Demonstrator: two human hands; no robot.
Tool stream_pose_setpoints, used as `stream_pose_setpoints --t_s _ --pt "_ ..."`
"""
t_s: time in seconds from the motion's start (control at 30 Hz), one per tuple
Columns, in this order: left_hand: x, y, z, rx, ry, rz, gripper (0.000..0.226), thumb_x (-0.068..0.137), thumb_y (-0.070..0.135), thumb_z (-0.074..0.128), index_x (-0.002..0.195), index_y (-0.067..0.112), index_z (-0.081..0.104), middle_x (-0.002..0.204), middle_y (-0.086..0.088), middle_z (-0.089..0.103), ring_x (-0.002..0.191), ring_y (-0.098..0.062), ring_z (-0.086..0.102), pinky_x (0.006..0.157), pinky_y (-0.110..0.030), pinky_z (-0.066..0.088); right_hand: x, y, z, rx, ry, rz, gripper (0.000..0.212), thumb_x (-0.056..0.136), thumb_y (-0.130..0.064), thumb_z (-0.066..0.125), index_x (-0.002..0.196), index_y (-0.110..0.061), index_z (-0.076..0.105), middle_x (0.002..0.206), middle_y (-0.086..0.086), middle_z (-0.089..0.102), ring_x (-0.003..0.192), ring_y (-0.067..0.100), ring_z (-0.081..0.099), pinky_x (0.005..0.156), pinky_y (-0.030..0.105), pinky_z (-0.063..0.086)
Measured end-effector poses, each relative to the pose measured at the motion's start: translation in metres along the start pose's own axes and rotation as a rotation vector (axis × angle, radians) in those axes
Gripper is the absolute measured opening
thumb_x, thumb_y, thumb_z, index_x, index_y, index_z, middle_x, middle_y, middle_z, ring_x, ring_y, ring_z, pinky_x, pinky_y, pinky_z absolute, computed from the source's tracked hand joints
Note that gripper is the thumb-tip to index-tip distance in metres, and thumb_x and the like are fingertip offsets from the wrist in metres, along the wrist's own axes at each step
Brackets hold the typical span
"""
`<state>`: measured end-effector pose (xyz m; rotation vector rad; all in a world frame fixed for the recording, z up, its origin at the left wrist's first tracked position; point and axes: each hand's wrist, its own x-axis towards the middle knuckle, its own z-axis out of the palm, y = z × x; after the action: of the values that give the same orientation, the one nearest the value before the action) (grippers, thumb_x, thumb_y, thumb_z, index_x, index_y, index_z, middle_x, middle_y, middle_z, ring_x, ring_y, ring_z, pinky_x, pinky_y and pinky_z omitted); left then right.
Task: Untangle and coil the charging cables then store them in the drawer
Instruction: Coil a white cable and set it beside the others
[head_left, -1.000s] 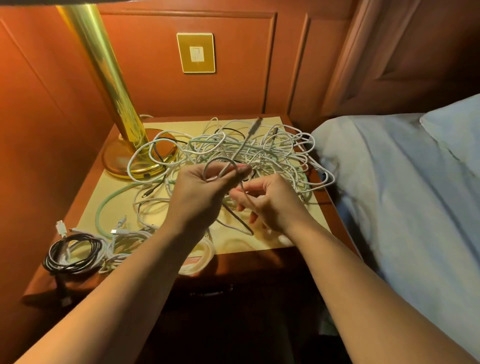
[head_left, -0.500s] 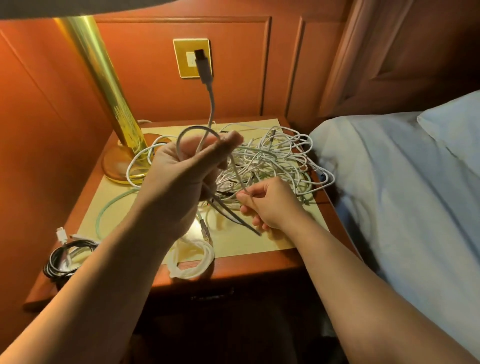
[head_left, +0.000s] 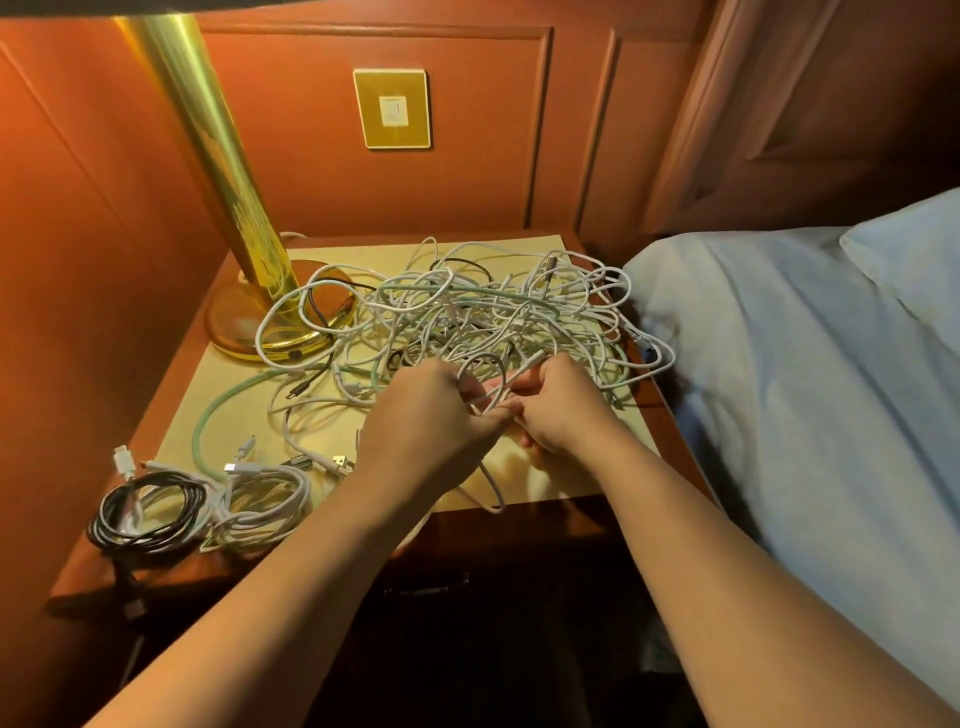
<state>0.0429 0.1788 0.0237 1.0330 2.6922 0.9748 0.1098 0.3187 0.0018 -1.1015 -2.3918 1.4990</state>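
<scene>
A brass lamp (head_left: 236, 244) stands at the back left of a wooden nightstand (head_left: 524, 525), its round base resting partly on a pale yellow mat (head_left: 244, 415) that covers most of the top. A gold wall plate (head_left: 392, 109) sits on the red-brown panelled wall (head_left: 467, 156) behind. To the right lies a bed with a light blue sheet (head_left: 805, 389) and a pillow (head_left: 914, 244).

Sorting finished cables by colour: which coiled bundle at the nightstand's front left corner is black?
The outermost black coil, nearest the corner; the white coil lies beside it.
</scene>
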Motion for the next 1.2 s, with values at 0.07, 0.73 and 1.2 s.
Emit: stream_pose_setpoints --t_s 0.07,0.73,1.2 --pt "0.001 -0.001 -0.001 0.015 -0.050 -0.002 0.037 0.075 0.058 0.078 0.068 0.024 0.068 0.069 0.004 0.069 0.070 -0.018 0.066 0.060 -0.034 0.055 0.000 0.001 -0.001 -0.028 0.017 -0.022 0.008 0.092 -0.010 0.073 0.086 -0.009 0.078 0.045 0.000 0.061 0.035 0.015 0.054 0.038 0.022 0.041" --pt "-0.013 0.036 -0.070 -0.311 0.268 0.384 0.018 0.098 0.025 0.067 0.089 0.010 0.071 0.071 0.018 0.063 0.058 0.003 0.060 0.051 -0.008 0.040 -0.001 -0.001 -0.006 0.288 -0.042 -0.006 0.014 0.093 -0.020 0.078 0.102 -0.009 0.076 0.073 0.010 0.072 0.043 0.010 0.053 0.040 0.022 0.044" --pt "0.008 0.008 -0.033 -0.461 0.172 0.139 0.030 0.092 0.035 0.076 0.081 0.013 0.059 0.070 0.001 0.058 0.062 -0.002 0.052 0.058 -0.022 0.043 0.000 -0.001 -0.005 0.219 -0.004 -0.008 0.033 0.094 -0.045 0.073 0.093 -0.012 0.078 0.065 -0.001 0.074 0.046 0.010 0.055 0.043 0.022 0.045"
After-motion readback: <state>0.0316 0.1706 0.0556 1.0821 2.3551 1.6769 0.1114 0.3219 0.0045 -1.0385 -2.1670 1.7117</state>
